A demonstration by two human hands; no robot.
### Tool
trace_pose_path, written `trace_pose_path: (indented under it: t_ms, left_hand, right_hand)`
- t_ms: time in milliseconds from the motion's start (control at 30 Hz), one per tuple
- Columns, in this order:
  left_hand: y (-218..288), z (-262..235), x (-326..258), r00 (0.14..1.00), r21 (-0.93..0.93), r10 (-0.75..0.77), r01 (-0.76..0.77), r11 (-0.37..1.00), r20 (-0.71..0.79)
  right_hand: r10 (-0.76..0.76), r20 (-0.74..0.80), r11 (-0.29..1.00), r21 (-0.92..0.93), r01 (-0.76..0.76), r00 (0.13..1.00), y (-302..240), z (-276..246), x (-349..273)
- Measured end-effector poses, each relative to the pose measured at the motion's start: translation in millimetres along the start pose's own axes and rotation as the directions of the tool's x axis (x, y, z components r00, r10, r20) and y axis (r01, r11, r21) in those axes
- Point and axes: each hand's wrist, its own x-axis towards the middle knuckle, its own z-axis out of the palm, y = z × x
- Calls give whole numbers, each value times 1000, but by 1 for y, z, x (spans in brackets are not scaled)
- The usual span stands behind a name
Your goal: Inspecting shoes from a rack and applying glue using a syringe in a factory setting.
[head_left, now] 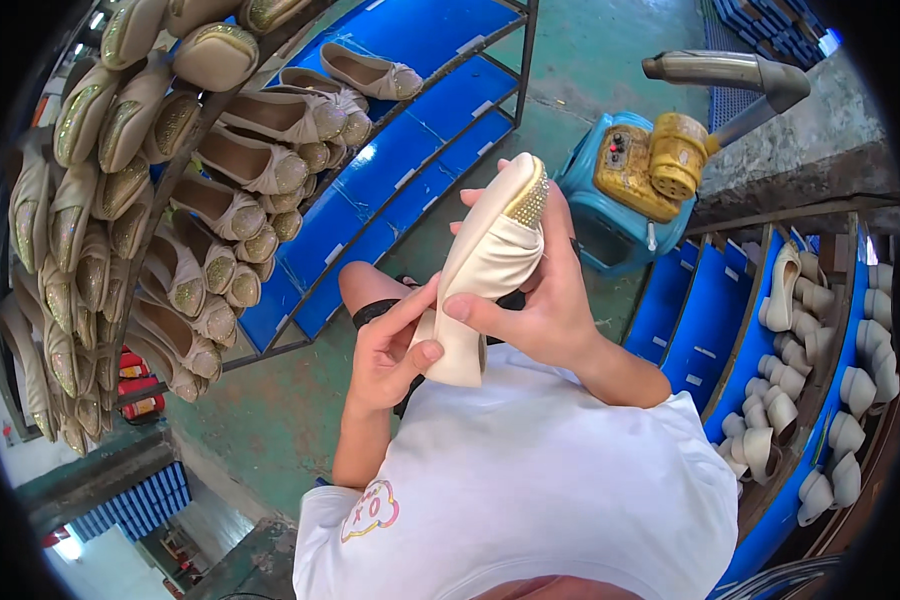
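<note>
A cream flat shoe (pixel 490 255) with pleated fabric and a glittery studded toe is held up before my chest, toe pointing away from me. My left hand (pixel 390 350) grips it at the heel end, thumb and fingers pressed to its side. My right hand (pixel 545 300) wraps round the other side, thumb on the upper below the pleats and fingertips showing past the sole edge. The inside of the shoe is mostly turned out of sight.
On the left, a rack with blue shelves (pixel 390 140) carries rows of similar beige shoes (pixel 255 160). Ahead to the right stands a blue and yellow machine (pixel 625 190) with a metal pipe (pixel 715 70). Blue shelving (pixel 705 310) at right holds more pale shoes (pixel 785 290).
</note>
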Motion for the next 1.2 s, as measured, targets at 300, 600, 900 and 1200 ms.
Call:
trace_pose_path:
  t_ms: [300,600,900,1200]
  left_hand:
    - [-14,3,7,999,-16,-37,36,999,-14]
    - [28,20,44,873,507,464,-334,794,-152]
    - [50,18,44,843,572,534,-405,713,-69]
    - [46,17,37,851,377,496,-407,832,-175]
  right_hand:
    - [6,-9,1000,-9,-6,1000,7,-11,4]
    - [-663,159,459,-685,565,731,21,-6,27]
    - [-624,182,537,-607,586,760,21,-1,24]
    - [-557,263,528,-620,580,788,7,-19,21]
